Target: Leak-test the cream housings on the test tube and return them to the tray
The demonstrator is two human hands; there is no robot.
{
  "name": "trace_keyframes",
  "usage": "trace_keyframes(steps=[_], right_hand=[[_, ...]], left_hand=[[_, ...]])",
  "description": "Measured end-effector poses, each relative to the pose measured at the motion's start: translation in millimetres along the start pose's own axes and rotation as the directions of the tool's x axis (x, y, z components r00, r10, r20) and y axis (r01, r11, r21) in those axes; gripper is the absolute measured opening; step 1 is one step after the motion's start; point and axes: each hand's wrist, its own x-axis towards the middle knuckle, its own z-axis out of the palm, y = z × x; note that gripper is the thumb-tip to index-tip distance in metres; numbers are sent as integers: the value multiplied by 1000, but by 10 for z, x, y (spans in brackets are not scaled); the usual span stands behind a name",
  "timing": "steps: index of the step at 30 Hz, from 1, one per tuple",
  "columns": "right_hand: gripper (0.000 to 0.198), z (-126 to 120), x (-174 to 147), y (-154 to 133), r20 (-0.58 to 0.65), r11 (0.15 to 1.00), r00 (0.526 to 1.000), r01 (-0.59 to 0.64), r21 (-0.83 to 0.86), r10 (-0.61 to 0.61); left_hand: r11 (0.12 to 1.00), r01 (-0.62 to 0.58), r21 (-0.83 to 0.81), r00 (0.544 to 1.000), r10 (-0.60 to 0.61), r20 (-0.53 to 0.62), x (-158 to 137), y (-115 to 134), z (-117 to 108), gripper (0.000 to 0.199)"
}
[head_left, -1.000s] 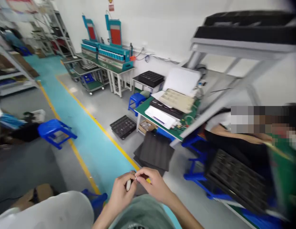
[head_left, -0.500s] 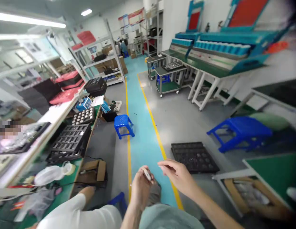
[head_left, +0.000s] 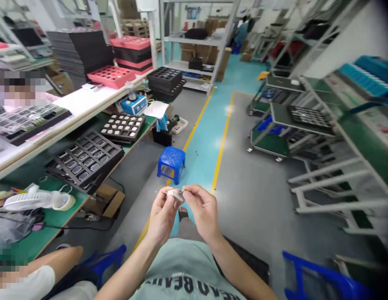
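Observation:
In front of my shirt, my left hand point(head_left: 163, 214) is closed on a small whitish rounded piece point(head_left: 175, 194), pinched between thumb and fingers. Its exact kind is too small to tell. My right hand point(head_left: 202, 209) meets it from the right, thumb and forefinger pinched at the piece's right end. A thin greyish bit shows at those fingertips, and I cannot tell whether it is part of the piece. Both hands hang over the floor, apart from any table.
A blue stool point(head_left: 171, 162) stands ahead by the aisle. Left, a green bench holds black trays point(head_left: 84, 158) of small parts and a white fan point(head_left: 34, 198). A co-worker's arm point(head_left: 62, 258) is at lower left. Wheeled carts point(head_left: 271, 137) stand right; another blue stool point(head_left: 319, 279) is at lower right.
My view has swung right-to-left toward the bench and downward. My right hand, apart half a second ago, has come to the whitish piece in my left hand and closed on its end.

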Motion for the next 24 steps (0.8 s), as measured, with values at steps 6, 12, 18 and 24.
trace_keyframes(steps=[6, 12, 18, 24], right_hand=[[14, 328, 1349, 102, 241, 994, 965, -94, -47, 103], [11, 931, 2378, 491, 370, 988, 917, -147, -41, 152], [9, 1738, 3333, 1044, 455, 994, 884, -96, -53, 109], [17, 2486, 4281, 1182, 665, 949, 677, -230, -216, 315]], left_hand=[[983, -173, 63, 954, 183, -235, 1031, 222, 137, 36], [959, -228, 170, 869, 279, -409, 2013, 491, -102, 39], [930, -265, 255, 820, 356, -448, 3144, 956, -745, 45], [927, -235, 291, 828, 348, -439, 3962, 1489, -1186, 49]])
